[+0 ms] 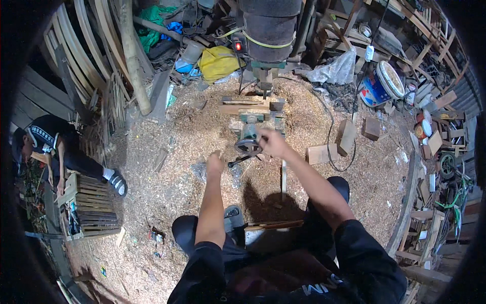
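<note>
Wood shavings cover the floor [314, 213] all around your hands, and heaps of wood lie about the edges of the room. Your left arm comes up nearly straight from your lap, and your left hand [215, 164] is bent in like a loose fist. It is blurry, so I cannot tell if those fingers hold anything. Just beside them, toward your other hand, is the black knob [231, 164] of a long handle.

Your right arm slants in from your side, with its elbow a little bent. Your right hand [273, 143] is at the near edge of the green vise [250, 130], and its fingers are curled by the round wheel [247, 146]. I cannot tell if they grip the rim or only touch it. Your right hand is a bit farther from you than your left.

Just past your right fingers, a piece of wood [238, 109] lies on top of the vise. Farther past them stands the big dark machine [268, 30], with a red light [238, 45] on its switch. Well apart from your left fingers, out to their left, another person [55, 134] bends over a slatted wooden crate [96, 207].
</note>
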Tool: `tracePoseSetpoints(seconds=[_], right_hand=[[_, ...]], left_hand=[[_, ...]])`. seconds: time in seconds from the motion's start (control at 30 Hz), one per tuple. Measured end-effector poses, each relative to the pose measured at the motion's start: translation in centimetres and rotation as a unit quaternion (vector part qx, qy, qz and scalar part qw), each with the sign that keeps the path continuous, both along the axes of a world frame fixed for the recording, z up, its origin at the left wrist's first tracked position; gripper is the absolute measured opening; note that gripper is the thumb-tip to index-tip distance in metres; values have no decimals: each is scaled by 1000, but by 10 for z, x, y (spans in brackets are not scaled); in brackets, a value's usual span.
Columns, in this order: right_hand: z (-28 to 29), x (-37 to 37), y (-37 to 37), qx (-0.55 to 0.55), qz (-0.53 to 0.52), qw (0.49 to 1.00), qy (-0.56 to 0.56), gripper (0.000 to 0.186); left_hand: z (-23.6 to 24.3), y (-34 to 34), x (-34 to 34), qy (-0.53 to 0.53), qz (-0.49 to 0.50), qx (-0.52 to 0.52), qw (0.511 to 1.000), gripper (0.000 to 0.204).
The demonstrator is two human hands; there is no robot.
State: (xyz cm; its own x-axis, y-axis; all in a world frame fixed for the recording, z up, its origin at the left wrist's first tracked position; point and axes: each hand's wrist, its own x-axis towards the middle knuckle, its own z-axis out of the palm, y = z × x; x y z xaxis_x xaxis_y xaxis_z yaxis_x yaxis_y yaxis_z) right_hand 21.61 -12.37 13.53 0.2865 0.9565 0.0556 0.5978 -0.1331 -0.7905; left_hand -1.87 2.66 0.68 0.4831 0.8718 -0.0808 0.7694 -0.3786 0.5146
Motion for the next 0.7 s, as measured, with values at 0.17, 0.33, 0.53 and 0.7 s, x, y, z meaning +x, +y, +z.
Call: tracePoseSetpoints(seconds=[0.17, 0.33, 0.53, 0.7], right_hand=[[66, 44, -11, 126, -122, 984, 25, 34], [143, 75, -11, 202, -153, 961, -114, 35], [298, 148, 49, 417, -221, 881, -42, 76], [383, 185, 88, 424, -333, 830, -142, 95]], left_hand=[[108, 38, 22, -243, -87, 57, 964, 28], [251, 35, 61, -295, -155, 150, 931, 34], [442, 13, 150, -391, -254, 361, 808, 59], [487, -2, 210, -232, -197, 389, 869, 67]])
